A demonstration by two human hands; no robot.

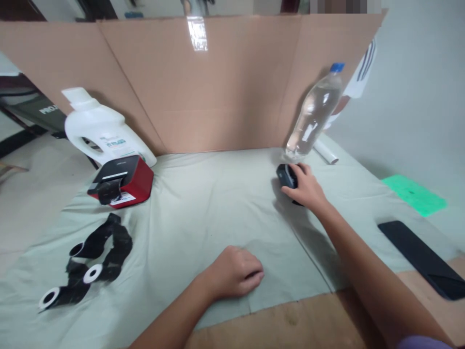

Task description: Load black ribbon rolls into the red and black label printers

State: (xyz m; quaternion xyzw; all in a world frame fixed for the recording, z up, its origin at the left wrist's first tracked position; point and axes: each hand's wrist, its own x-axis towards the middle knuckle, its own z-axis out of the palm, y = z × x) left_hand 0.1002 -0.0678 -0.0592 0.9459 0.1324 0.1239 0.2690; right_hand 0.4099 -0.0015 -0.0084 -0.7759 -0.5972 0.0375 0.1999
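My right hand (305,186) is closed around a small black rounded object (286,176) at the right middle of the cloth. Its kind cannot be made out, since the fingers cover part of it. Just behind it stands a clear plastic water bottle (316,111) with a blue cap. My left hand (236,272) rests on the cloth near the front edge, curled into a loose fist; nothing shows in it. Further left sits a red and black box-shaped device (141,182), with a black strip (110,192) hanging from its front.
A white jug (105,131) stands behind the red device. Black strips with white-rimmed rolls (93,274) lie front left. A cardboard screen (218,87) closes the back. On the right are a white tube (326,149), a green sheet (414,194) and a flat black object (421,254). A person is partly visible behind.
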